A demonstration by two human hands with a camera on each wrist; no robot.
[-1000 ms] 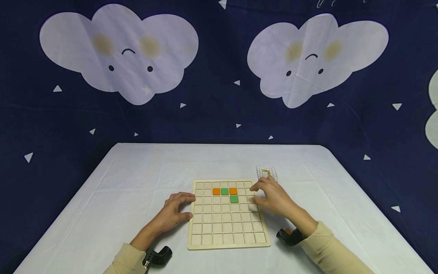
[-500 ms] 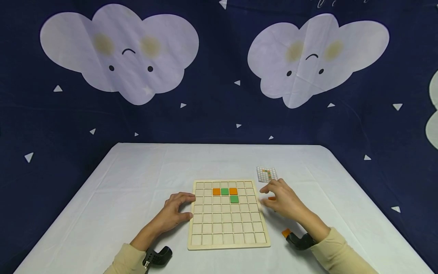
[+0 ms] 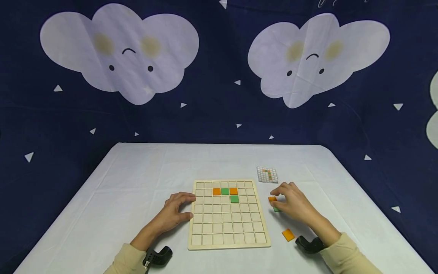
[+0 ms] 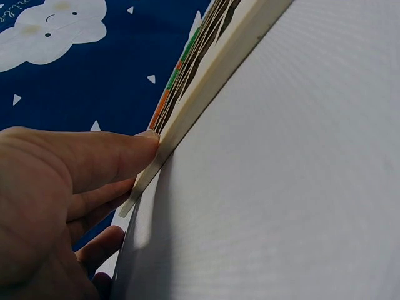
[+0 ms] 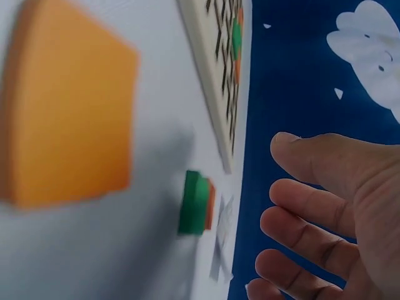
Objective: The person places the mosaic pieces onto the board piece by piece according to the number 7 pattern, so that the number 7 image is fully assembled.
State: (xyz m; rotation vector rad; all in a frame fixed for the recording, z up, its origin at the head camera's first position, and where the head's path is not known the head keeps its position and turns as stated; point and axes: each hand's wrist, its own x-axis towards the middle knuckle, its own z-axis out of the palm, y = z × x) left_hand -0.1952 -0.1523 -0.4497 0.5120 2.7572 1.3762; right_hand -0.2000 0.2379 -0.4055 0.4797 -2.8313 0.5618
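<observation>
A square wooden grid board (image 3: 222,228) lies mid-table. Set in its upper cells are an orange tile (image 3: 216,191), a green tile (image 3: 224,191), another orange tile (image 3: 233,191) and, below that, a green tile (image 3: 234,199). My left hand (image 3: 176,213) touches the board's left edge with thumb and fingertips spread along it. Right of the board, my right hand (image 3: 292,201) hovers with thumb and fingers apart, holding nothing. Under its fingertips are a loose orange tile (image 3: 272,199) and a loose green tile (image 3: 276,209), partly hidden by the thumb.
A small printed grid card (image 3: 267,175) with a coloured pattern lies behind the right hand. Closer to me, a single orange tile (image 3: 288,234) rests near the right wrist camera (image 3: 309,244). A dark blue cloth with clouds hangs behind the white table (image 3: 137,163).
My right hand has moved right, from over the board's right edge to the loose tiles, uncovering the card and the nearer orange tile. The left hand stays put.
</observation>
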